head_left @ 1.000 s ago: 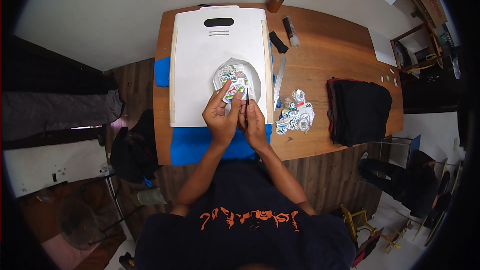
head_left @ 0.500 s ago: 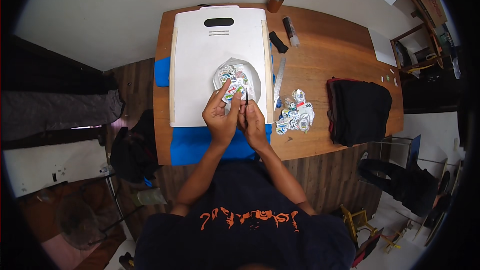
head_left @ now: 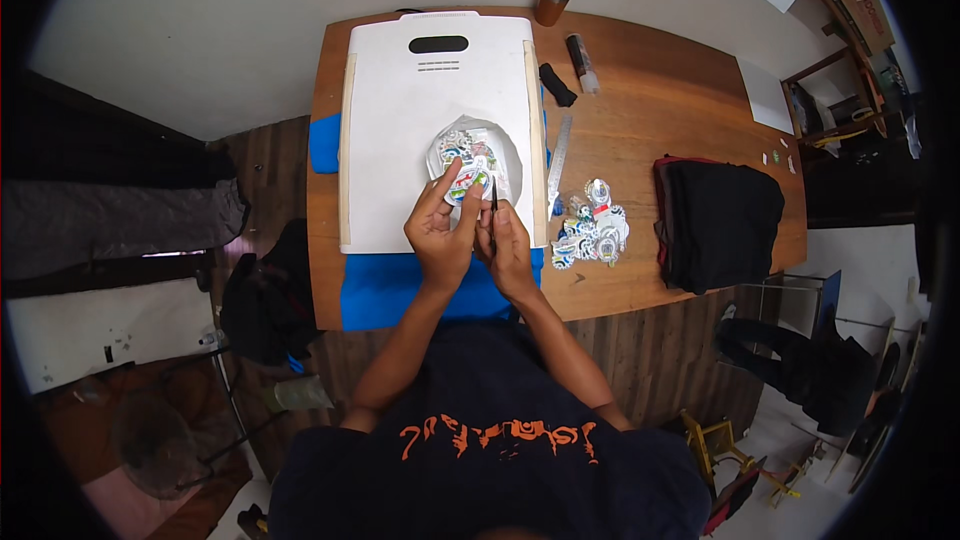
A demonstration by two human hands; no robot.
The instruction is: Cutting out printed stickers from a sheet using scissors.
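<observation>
Head view, left to right: the left hand [head_left: 440,230] rests on the white board [head_left: 400,140], its fingers [head_left: 468,202] closed on a colourful sticker sheet [head_left: 470,168] over the round opening. Just beside it, the right hand [head_left: 508,245] has its fingers clamped on a thin dark cutting tool [head_left: 493,208], tip at the sheet. Further right on the wooden surface [head_left: 650,120] lie a metal ruler [head_left: 558,152] and a pile of cut stickers [head_left: 592,230]. Cutting out seems in hand; the next stroke likely needs a steady sheet.
</observation>
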